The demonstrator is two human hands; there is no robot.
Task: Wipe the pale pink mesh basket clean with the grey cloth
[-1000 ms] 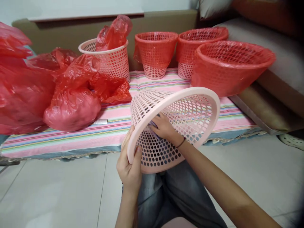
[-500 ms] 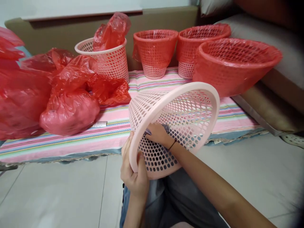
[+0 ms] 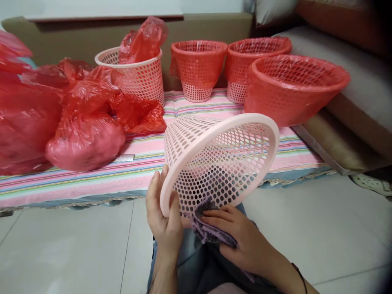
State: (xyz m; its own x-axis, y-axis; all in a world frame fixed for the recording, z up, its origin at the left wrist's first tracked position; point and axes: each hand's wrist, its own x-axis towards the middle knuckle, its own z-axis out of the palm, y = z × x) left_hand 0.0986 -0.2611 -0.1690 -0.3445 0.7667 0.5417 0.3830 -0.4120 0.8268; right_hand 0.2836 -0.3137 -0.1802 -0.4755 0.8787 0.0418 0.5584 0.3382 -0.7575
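A pale pink perforated plastic basket [image 3: 186, 141] lies tilted over my lap, its open mouth turned toward me. My left hand [image 3: 163, 216] grips its rim at the lower left, thumb inside and fingers outside. In my right hand [image 3: 241, 237] is a purple and dark grey cloth [image 3: 211, 228], bunched under the fingers. The cloth presses against the near lower rim of the basket.
On a striped cover [image 3: 147, 163], three baskets lined with red bags stand at the back right, the nearest one [image 3: 294, 94] tilted. A basket with a red bag inside [image 3: 143, 77] and filled red bags [image 3: 85, 143] occupy the left. Cushions [image 3: 346, 69] lie at right.
My right hand has come out of the basket's inside to its near rim, bringing the cloth with it. My left hand keeps its hold on the rim.
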